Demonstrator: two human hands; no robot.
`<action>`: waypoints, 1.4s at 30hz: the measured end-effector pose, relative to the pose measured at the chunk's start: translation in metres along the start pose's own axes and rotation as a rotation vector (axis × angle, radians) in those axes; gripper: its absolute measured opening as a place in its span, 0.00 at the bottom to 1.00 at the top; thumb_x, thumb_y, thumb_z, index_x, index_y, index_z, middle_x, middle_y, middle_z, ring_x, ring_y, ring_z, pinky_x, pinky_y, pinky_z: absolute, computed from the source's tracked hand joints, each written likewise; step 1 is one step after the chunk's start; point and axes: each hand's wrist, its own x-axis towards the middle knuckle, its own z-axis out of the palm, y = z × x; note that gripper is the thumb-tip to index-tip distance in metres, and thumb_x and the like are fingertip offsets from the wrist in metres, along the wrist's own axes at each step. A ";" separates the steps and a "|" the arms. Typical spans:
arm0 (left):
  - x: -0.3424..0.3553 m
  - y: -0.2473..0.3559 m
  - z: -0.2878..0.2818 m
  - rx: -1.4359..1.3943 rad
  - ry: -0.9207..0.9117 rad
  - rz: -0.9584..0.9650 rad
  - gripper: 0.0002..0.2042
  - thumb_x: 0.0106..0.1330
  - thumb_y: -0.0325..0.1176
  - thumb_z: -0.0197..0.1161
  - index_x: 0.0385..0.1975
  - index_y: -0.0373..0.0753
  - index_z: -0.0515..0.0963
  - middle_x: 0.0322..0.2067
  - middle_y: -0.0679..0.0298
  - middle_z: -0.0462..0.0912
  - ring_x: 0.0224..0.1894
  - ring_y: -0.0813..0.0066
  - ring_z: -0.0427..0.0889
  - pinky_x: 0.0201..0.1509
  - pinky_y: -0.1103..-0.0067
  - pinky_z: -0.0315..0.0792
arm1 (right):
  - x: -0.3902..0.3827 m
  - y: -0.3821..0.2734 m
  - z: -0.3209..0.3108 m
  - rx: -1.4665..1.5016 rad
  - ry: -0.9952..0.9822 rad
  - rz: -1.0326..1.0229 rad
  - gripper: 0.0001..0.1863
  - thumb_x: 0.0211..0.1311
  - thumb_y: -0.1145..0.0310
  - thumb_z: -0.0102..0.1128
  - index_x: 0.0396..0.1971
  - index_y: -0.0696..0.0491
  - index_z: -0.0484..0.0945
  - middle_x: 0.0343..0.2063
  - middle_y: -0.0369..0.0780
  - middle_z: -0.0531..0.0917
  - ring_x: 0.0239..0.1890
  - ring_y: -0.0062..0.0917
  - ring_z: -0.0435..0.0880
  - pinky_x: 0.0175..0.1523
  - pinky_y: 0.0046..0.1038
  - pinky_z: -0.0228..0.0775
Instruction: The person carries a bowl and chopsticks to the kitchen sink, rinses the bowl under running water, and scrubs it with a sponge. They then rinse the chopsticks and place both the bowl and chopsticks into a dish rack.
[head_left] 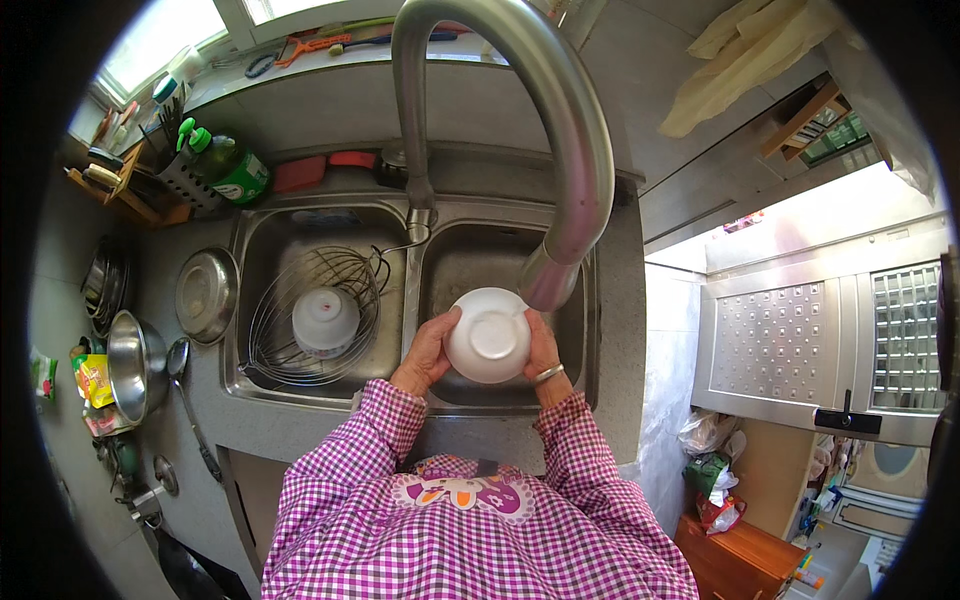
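Observation:
Above the right sink basin (465, 262) I hold a white bowl (488, 345) with its underside and foot ring turned up. My left hand (430, 350) grips its left rim, and my right hand (543, 348), with a bangle at the wrist, grips the right. The curved faucet (590, 150) arches over, its spout end just beyond the bowl's upper right edge; I cannot make out running water. In the left basin (385, 225), another white bowl (326, 318) sits upside down on a wire rack (275, 345).
Left of the sink stand a metal lid (207, 295), a steel bowl (137, 365) and a long spoon (190, 405). Behind are a green pump bottle (228, 168), red sponges (300, 174) and a knife block (130, 185). An orange wooden cabinet (740, 560) stands lower right.

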 end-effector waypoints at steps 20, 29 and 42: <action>-0.031 -0.022 0.021 0.500 -0.043 0.199 0.12 0.63 0.27 0.55 0.44 0.31 0.75 0.38 0.67 0.78 0.39 0.82 0.74 0.45 0.83 0.69 | 0.005 0.018 0.047 -1.510 0.350 -0.865 0.13 0.51 0.64 0.62 0.36 0.54 0.76 0.36 0.45 0.79 0.35 0.41 0.78 0.38 0.37 0.69; -0.024 -0.018 0.023 0.543 0.023 0.296 0.10 0.61 0.27 0.55 0.39 0.31 0.76 0.32 0.67 0.79 0.33 0.82 0.75 0.39 0.83 0.69 | -0.001 0.026 0.046 -1.327 -0.059 -1.182 0.17 0.55 0.57 0.56 0.34 0.56 0.76 0.35 0.49 0.80 0.33 0.42 0.80 0.36 0.39 0.69; -0.025 0.012 0.027 -0.002 0.000 0.072 0.12 0.63 0.31 0.55 0.44 0.31 0.73 0.39 0.59 0.79 0.40 0.69 0.79 0.49 0.74 0.73 | 0.035 0.022 -0.045 -0.400 0.058 -0.183 0.17 0.60 0.57 0.53 0.42 0.53 0.74 0.40 0.40 0.78 0.44 0.28 0.77 0.49 0.30 0.68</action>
